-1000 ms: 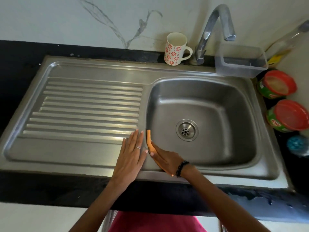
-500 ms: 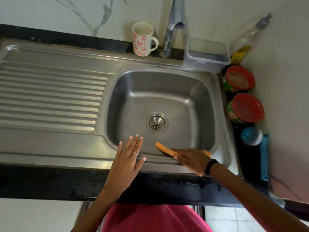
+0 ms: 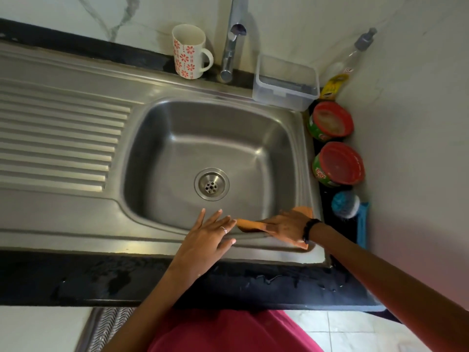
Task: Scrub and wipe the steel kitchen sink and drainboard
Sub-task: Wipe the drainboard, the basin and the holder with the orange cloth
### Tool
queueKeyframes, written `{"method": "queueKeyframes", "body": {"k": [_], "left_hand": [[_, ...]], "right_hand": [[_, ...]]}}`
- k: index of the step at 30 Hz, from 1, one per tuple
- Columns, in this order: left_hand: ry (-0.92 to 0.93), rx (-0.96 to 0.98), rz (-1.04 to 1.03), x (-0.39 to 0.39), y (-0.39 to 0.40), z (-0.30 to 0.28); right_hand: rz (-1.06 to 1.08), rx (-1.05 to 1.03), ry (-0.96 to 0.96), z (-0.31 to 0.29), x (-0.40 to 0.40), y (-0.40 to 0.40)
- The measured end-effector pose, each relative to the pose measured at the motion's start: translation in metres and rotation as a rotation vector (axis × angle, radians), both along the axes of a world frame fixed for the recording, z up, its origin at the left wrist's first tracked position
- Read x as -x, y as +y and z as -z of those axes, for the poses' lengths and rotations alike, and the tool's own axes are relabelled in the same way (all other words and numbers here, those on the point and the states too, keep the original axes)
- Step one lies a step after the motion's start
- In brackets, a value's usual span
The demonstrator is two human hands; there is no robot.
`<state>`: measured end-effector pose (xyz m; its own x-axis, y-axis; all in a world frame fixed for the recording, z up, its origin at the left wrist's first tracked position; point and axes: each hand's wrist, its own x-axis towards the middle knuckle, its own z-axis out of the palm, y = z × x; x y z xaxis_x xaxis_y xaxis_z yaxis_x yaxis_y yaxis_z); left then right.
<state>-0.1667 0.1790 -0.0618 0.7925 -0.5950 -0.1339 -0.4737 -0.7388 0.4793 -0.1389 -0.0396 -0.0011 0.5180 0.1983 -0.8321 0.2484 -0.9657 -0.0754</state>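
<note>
Nearest you, your left hand point(image 3: 208, 240) lies flat with its fingers straight and spread on the front rim of the sink point(image 3: 152, 246), holding nothing and apparently bracing you. Just beside it, your right hand point(image 3: 286, 228) presses an orange cloth point(image 3: 250, 226) down with straight fingers onto that same front rim, near the basin's right front corner. The cloth is mostly hidden under the palm: one end shows at your fingertips, close to the left hand, and another patch shows behind the wrist. Its long axis seems to run along the rim, left to right, with the visible tip pointing toward your left hand.

You appear to be on the wiping step, working the front edge of the basin. The next move probably calls for a flat, firm press and a steady slide along the rim, then round the right-hand corner. The left hand may need to shift clear if the stroke heads its way.

Farther off, the drain point(image 3: 212, 184) sits in the basin floor, the ribbed drainboard point(image 3: 58, 146) stretches left, and the tap point(image 3: 232, 44) stands at the back.
</note>
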Motion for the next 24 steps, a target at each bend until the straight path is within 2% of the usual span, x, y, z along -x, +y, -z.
{"method": "queueKeyframes", "body": {"k": [3,5,9,17,22,24], "left_hand": [[0.041,-0.008,-0.029,-0.002,-0.007,-0.004],[0.069,-0.007,-0.049,-0.006,-0.011,-0.006],[0.131,0.023,-0.105,-0.011,-0.015,-0.011],[0.196,0.03,-0.14,-0.016,-0.024,-0.007],[0.203,0.036,-0.108,-0.016,-0.026,-0.007],[0.208,0.051,-0.093,-0.016,-0.027,-0.006]], "right_hand": [[0.222,-0.093,0.169,-0.027,0.0,0.023],[0.261,0.0,0.179,-0.03,-0.004,0.022],[0.096,0.028,0.239,-0.051,-0.023,0.049],[-0.28,0.299,0.316,0.05,-0.049,0.0],[-0.49,0.498,0.182,0.077,-0.069,-0.015],[-0.513,0.508,0.164,0.08,-0.07,-0.017]]}}
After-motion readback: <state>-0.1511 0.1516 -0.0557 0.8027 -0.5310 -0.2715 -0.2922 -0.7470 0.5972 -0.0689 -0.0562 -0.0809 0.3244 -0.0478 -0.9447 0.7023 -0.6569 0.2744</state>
